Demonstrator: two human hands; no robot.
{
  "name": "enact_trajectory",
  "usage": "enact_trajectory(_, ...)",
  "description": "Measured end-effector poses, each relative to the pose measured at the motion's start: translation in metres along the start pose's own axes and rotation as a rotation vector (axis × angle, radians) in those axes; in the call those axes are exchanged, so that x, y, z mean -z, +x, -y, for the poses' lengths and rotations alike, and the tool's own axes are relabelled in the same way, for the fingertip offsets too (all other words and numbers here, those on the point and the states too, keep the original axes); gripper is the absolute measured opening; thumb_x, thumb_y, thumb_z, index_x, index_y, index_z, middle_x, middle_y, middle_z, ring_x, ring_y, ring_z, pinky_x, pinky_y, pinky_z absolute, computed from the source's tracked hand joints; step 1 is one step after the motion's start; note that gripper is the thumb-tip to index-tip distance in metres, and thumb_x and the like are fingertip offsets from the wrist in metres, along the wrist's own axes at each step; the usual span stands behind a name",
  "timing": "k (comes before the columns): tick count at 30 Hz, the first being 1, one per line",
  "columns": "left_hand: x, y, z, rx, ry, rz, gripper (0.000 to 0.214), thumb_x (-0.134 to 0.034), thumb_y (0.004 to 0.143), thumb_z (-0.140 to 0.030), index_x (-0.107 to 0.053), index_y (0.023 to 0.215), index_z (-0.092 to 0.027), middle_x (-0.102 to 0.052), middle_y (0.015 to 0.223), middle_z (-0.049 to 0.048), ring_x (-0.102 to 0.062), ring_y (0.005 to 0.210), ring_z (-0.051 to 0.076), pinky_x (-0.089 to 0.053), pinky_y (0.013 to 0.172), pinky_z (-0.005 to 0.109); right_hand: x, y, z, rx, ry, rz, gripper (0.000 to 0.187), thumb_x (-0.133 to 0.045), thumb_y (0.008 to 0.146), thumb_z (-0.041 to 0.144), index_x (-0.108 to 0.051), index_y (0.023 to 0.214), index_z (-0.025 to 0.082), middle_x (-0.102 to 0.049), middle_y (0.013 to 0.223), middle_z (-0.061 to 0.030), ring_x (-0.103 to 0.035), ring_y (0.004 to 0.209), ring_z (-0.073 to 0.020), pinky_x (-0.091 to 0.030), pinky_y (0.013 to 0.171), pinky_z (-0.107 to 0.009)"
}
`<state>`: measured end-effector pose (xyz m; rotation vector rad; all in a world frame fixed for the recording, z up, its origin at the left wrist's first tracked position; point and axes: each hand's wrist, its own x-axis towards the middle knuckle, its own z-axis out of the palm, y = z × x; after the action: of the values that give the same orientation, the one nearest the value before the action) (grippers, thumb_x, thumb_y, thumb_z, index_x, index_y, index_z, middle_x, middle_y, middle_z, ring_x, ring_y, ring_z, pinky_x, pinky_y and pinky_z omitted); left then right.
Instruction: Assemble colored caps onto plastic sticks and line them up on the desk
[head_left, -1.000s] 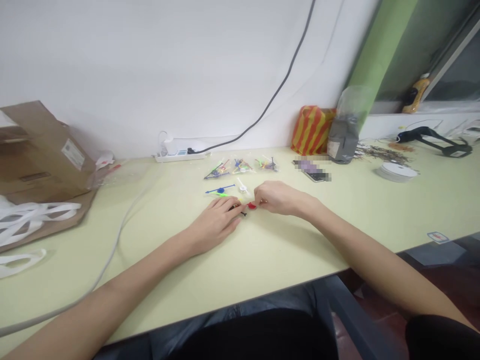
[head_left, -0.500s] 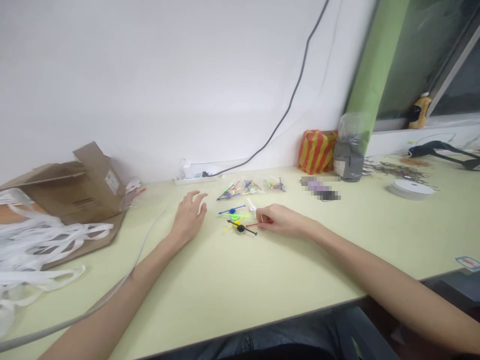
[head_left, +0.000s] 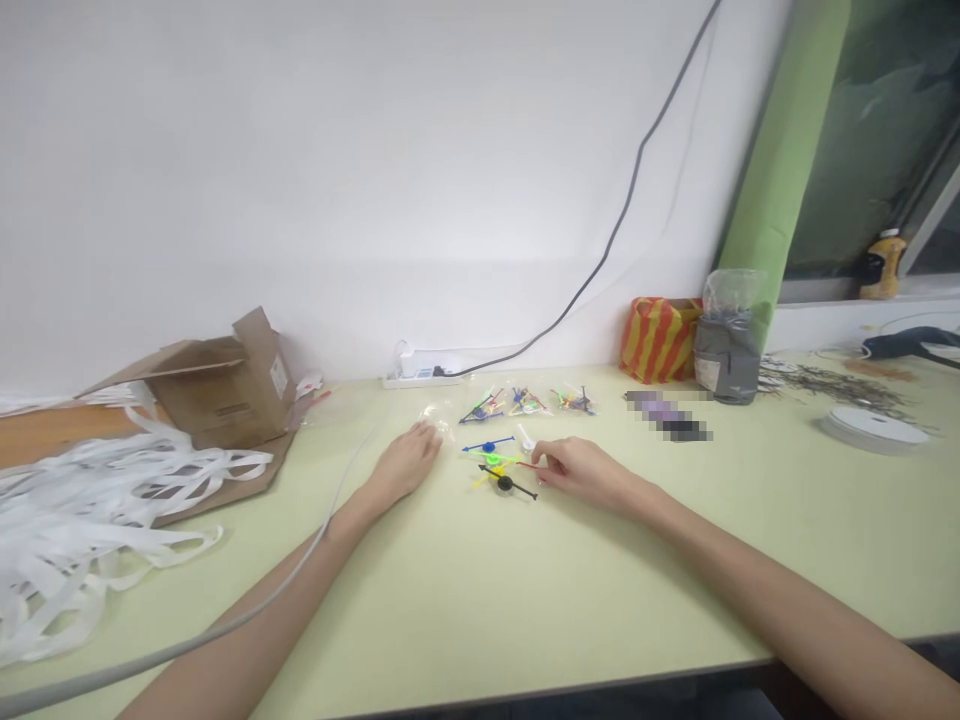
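Note:
My left hand [head_left: 409,462] is lowered to the table with its fingers stretched forward, lying close together. Its fingertips are at the near edge of a crumpled clear plastic bag [head_left: 441,415]; whether they grip it is unclear. The thumb and forefinger of my right hand [head_left: 577,470] pinch a red arrow spinner [head_left: 528,465], partly hidden by the fingers. Left of it lie a blue arrow spinner [head_left: 489,447], a green one [head_left: 491,460], a yellow one [head_left: 480,482] and a black one [head_left: 506,484], overlapping. A white spinner [head_left: 527,440] sits just behind the red one.
Filled clear packets [head_left: 529,401] of coloured spinners lie behind. A power strip [head_left: 420,370] rests against the wall. To the left are a cardboard box [head_left: 225,400] and white ribbon [head_left: 112,500]; a grey cable [head_left: 300,560] crosses my left forearm. Rightward stand a striped bag [head_left: 658,340] and white spool [head_left: 870,430].
My left hand has come down, its fingers closer together, and the clear bag now shows at its fingertips. My right hand still pinches the red spinner. The whole view has shifted slightly.

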<state>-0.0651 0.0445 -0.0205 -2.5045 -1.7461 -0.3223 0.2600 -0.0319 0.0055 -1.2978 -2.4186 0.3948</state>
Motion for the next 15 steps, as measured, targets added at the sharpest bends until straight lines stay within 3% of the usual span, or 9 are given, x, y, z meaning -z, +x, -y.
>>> enact_trajectory(3,0.007,-0.002,-0.010,0.024,0.083,-0.117,0.054,-0.024,0.103,-0.035,-0.047,0.147,-0.014,-0.036,0.160,0.0138,-0.028,0.151,0.028,-0.028,0.120,0.055,-0.002,0.002,-0.003,0.022,0.001,-0.133,0.019,-0.052,0.097,0.031,-0.066,0.101,0.019,-0.071,0.083,-0.0067,-0.062,0.084,-0.0225,-0.043,0.075,-0.033)
enact_trajectory(7,0.021,-0.009,-0.034,-0.157,0.165,-0.315,0.052,-0.026,0.103,-0.029,-0.040,0.152,-0.019,-0.028,0.164,0.0076,-0.023,0.153,0.024,-0.021,0.123,0.054,-0.005,0.005,-0.006,0.120,0.013,-0.396,0.019,-0.048,0.098,0.027,-0.066,0.098,0.020,-0.070,0.094,-0.0094,-0.062,0.092,-0.0239,-0.047,0.084,-0.038)
enact_trajectory(11,0.033,-0.019,-0.060,-0.377,0.218,-0.421,0.053,-0.030,0.102,-0.022,-0.035,0.155,-0.023,-0.031,0.163,0.0050,-0.025,0.152,0.023,-0.017,0.125,0.052,-0.008,0.005,0.001,0.257,0.118,-0.551,0.026,-0.047,0.098,0.021,-0.065,0.116,0.024,-0.068,0.115,-0.0098,-0.063,0.110,-0.0239,-0.048,0.097,-0.041)
enact_trajectory(15,0.041,-0.027,-0.076,-0.548,0.262,-0.489,0.059,-0.036,0.100,-0.017,-0.027,0.158,-0.025,-0.033,0.161,0.0039,-0.024,0.152,0.022,-0.014,0.126,0.051,-0.008,0.003,0.013,0.289,0.194,-0.673,0.041,-0.047,0.097,0.018,-0.056,0.136,0.027,-0.059,0.138,-0.0087,-0.052,0.131,-0.0229,-0.041,0.112,-0.043)
